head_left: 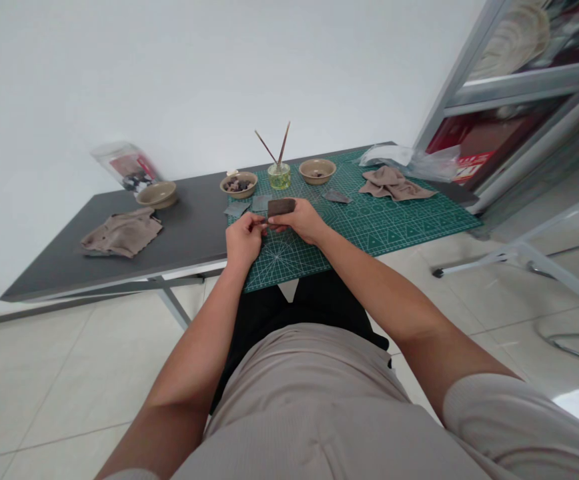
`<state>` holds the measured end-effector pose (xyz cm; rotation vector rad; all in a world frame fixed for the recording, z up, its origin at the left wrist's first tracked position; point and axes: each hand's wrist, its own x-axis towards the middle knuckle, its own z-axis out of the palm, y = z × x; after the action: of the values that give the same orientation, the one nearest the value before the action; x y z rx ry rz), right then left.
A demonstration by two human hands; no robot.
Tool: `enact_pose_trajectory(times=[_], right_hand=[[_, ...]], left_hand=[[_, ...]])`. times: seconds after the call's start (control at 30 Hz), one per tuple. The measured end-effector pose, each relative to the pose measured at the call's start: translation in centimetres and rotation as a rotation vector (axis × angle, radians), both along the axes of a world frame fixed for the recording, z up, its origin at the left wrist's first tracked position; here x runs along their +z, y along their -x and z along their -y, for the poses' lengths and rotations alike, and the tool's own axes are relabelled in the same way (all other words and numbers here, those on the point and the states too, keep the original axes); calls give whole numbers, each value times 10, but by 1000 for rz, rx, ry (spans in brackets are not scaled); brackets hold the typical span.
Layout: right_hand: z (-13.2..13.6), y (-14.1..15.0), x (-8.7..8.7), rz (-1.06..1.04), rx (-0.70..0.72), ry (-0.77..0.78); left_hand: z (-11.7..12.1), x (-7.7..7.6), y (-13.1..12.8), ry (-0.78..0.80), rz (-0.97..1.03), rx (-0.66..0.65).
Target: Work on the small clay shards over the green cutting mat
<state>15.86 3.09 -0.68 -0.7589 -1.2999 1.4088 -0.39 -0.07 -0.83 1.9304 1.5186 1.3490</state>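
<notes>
Over the green cutting mat (384,233), my right hand (305,221) is closed around a flat, dark brown rectangular block (281,207). My left hand (244,235) meets it at the block's lower left corner, fingers pinched together; whatever small thing sits between them is hidden. Behind my hands lie grey pieces that look like sandpaper: one sheet (237,209) by my left knuckles, another sheet (261,203) just beyond the block, and a curled piece (337,196) to the right.
Along the back stand a bowl of dark lumps (239,185), a glass jar (279,176) holding two thin sticks, and a bowl (317,171) with little inside. Brown cloths lie at left (122,232) and right (392,183). Another bowl (157,194) and plastic bags (124,163) are at the left rear.
</notes>
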Motion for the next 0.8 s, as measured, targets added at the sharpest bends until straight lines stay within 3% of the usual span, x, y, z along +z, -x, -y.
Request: enact_pose_trajectory(times=[0.17,0.43,0.67,0.8], right_hand=[[-1,0,0,-23,-26,25],[3,1,2,-18,5,-21],[0,-1,1,-25,-25,23],[-2,-2,-1,-45,-5,0]], left_hand=[[4,2,-1,-68,-134,7],[1,-1,0,23,-23,68],[3,1,1,-49,-150,-26],[5,1,-1,-28,-127,25]])
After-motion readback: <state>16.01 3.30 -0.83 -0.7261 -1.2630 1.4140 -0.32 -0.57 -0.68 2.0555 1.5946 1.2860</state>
